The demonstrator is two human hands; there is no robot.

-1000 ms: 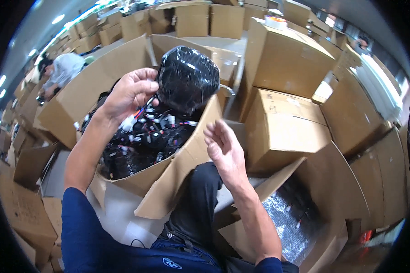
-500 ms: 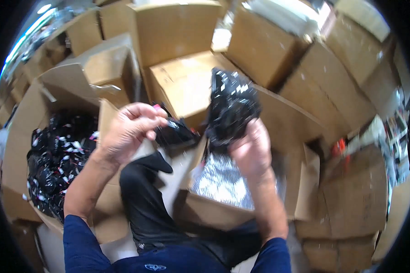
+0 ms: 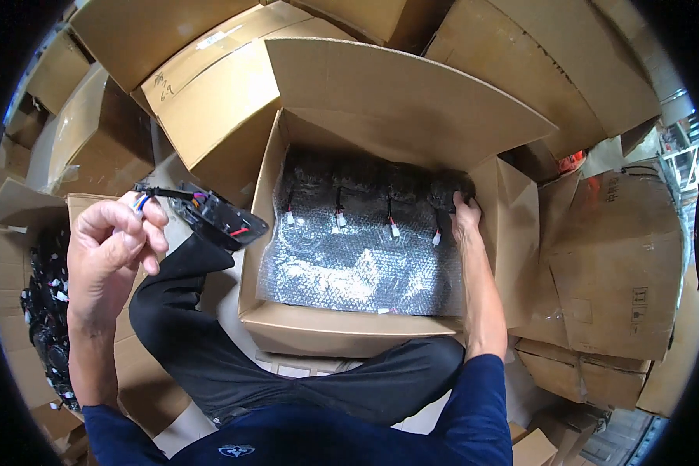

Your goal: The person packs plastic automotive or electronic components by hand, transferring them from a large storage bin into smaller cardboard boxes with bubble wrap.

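Note:
My left hand (image 3: 116, 241) is closed in a pinch on the thin coloured wires of a black plastic part (image 3: 229, 224), which sticks out to the right above my knee. My right hand (image 3: 464, 213) reaches into an open cardboard box and grips a black part in wrapping (image 3: 448, 186) at the far right corner; a white connector (image 3: 436, 238) hangs from it. Similar dark wrapped parts (image 3: 355, 172) line the far wall to its left, their white plugs lying toward me. Beneath them spreads a sheet of bubble wrap (image 3: 342, 272).
The box's near wall (image 3: 349, 322) stands before my legs, and its tall far flap (image 3: 396, 93) is raised. At the left, another carton holds a heap of black parts (image 3: 50, 311) with white plugs. Large cartons (image 3: 217, 85) crowd the back and right side.
My right hand has lowered the black wrapped part from mid-air into the box's far right corner. My left hand has moved left, the black part on its wires. The view has tipped downward.

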